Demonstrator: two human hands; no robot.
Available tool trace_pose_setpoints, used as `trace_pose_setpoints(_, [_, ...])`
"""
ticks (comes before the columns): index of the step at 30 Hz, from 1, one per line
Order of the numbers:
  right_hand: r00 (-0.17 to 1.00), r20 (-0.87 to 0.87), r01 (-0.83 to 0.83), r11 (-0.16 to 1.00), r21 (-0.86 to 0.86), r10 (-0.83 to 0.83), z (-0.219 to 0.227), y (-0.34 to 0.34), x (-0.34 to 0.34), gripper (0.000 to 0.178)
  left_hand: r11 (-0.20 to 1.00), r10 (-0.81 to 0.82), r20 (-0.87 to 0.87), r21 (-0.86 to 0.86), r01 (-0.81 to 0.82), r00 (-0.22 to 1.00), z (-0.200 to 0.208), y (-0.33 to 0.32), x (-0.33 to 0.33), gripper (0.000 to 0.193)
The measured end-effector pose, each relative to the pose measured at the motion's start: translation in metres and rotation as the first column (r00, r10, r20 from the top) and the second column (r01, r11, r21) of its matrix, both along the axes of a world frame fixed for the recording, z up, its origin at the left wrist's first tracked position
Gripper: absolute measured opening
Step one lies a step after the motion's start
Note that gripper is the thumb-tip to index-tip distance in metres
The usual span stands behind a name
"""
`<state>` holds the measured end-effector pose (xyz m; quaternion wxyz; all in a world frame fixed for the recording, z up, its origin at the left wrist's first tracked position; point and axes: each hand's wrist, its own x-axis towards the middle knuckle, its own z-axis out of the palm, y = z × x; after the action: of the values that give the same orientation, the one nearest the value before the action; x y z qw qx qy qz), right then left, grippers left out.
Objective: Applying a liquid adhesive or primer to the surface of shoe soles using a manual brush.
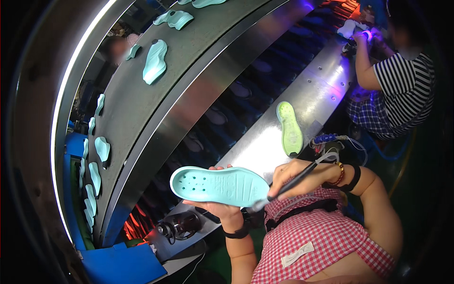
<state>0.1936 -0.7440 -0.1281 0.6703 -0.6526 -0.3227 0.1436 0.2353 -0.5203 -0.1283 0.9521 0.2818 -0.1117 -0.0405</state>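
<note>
My left hand supports a light blue shoe sole from beneath, fingertips showing along its far edge. The hollow inner side faces up, with small dark holes at the left end and moulded ridges towards the right. Gripped in my right hand is a brush with a dark handle. Its pale, blurred head is at the sole's near right edge; whether it touches I cannot tell. Beyond my right hand, a yellow-green sole lies on the metal ledge.
At the left, a conveyor belt carries several light blue soles. A metal ledge runs along its side. A dark jug-like container stands below the held sole. At the upper right, a person in a striped top works under violet light.
</note>
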Motion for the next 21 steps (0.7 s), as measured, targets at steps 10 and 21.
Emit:
trace_pose_setpoints(10, [0.779,-0.622,0.324,0.795,0.512,0.083,-0.011,0.031,-0.003,0.017,0.998,0.051,-0.147,0.033,-0.046,0.988,0.023,-0.037,-0.039,0.062])
trace_pose_setpoints(21, [0.999,0.02,0.045,0.986,0.163,-0.049,0.012,0.014,0.006,0.019,0.997,-0.047,-0.221,-0.073,0.032,0.974,0.002,-0.025,-0.027,0.056])
